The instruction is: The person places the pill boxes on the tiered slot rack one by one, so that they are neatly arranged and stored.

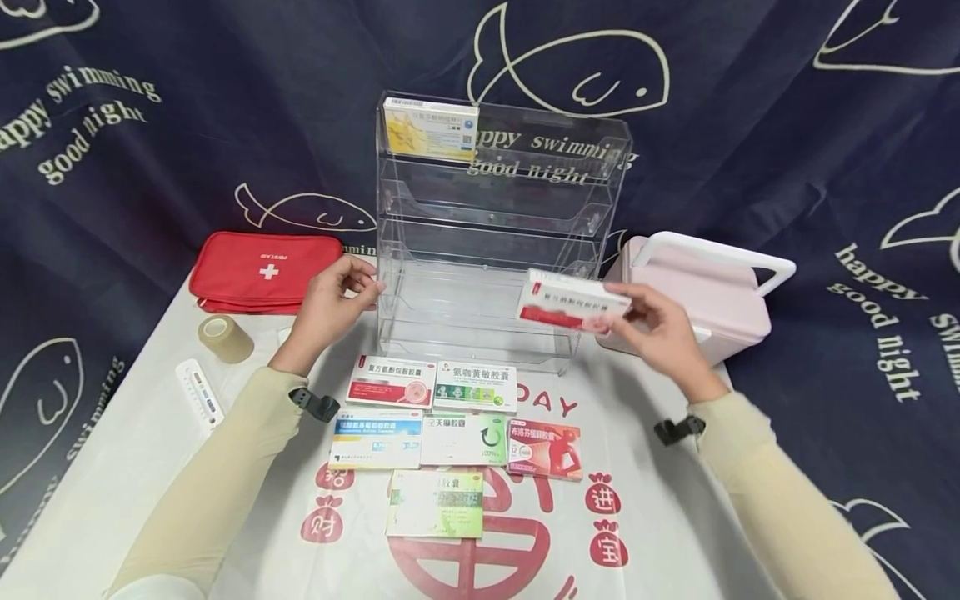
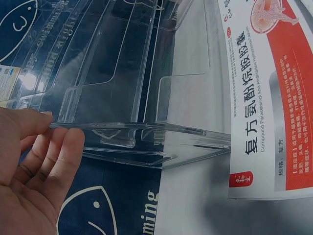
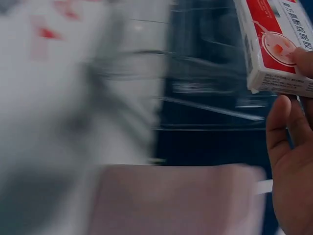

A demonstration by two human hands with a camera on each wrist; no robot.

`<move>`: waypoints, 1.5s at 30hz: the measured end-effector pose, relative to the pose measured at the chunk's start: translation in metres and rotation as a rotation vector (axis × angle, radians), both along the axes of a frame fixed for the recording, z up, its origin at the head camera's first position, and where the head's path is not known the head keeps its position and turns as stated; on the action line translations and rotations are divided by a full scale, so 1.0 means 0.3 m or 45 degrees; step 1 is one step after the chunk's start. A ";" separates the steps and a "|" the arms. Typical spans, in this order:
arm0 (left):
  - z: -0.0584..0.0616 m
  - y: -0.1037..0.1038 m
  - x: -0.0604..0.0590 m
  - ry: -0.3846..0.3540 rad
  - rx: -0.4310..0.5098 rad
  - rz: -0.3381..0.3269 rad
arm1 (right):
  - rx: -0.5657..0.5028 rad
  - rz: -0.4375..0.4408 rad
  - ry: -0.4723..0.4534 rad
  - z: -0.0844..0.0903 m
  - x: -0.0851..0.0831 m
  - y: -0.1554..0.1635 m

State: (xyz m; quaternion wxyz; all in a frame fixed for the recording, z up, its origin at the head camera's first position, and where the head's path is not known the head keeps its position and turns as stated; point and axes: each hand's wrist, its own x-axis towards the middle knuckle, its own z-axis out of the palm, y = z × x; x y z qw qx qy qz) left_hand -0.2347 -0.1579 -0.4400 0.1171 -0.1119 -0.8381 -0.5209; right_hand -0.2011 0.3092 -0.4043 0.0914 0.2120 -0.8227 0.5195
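Observation:
A clear tiered display rack (image 1: pixel 491 218) stands at the back of the table, with a yellow-and-white medicine box (image 1: pixel 431 129) in its top tier at left. My left hand (image 1: pixel 339 304) pinches the rack's left side edge between thumb and fingers, as the left wrist view shows. With my right hand (image 1: pixel 660 333) I hold a red-and-white medicine box (image 1: pixel 562 302) by its right end, in front of the rack's lower right side. In the right wrist view, the thumb lies on the box's printed front and the fingers are under its end.
Several medicine boxes lie in rows before the rack, among them a red-and-white one (image 1: pixel 392 382) and a green one (image 1: pixel 435 504). To the left are a red first aid pouch (image 1: pixel 262 271), a tan bandage roll (image 1: pixel 225 337) and a white thermometer (image 1: pixel 199 393). A pink case (image 1: pixel 690 292) stands right.

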 end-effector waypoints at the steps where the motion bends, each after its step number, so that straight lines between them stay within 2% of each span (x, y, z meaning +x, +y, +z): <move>1: 0.000 -0.001 0.000 -0.001 0.000 0.000 | -0.006 0.020 0.020 0.034 -0.030 -0.003; 5: 0.000 -0.004 -0.003 0.003 0.001 -0.004 | -0.098 0.083 0.089 0.187 -0.142 -0.031; 8: 0.001 -0.004 -0.007 0.005 0.009 -0.017 | -0.248 0.137 0.088 0.294 -0.227 -0.051; 12: -0.001 -0.004 -0.011 -0.001 0.019 -0.035 | -0.369 0.185 0.164 0.422 -0.339 -0.088; 15: -0.002 -0.004 -0.010 -0.008 0.014 -0.039 | -0.341 0.160 0.287 0.500 -0.410 -0.118; 18: -0.004 -0.004 -0.008 -0.017 0.008 -0.037 | -0.215 0.040 0.346 0.547 -0.457 -0.140; 21: -0.008 -0.004 -0.007 -0.025 0.010 -0.034 | -0.066 -0.065 0.323 0.563 -0.484 -0.155; 23: -0.010 -0.004 -0.006 -0.033 0.017 -0.035 | 0.006 -0.091 0.310 0.562 -0.488 -0.166; 31: -0.013 -0.007 -0.003 -0.040 0.015 -0.036 | 0.034 -0.061 0.231 0.512 -0.509 -0.162; 37: -0.013 -0.010 -0.005 -0.032 0.027 -0.039 | 0.082 -0.098 0.195 0.493 -0.506 -0.154; 45: -0.010 -0.014 -0.006 -0.009 0.018 -0.032 | 0.208 -0.140 0.261 0.473 -0.515 -0.152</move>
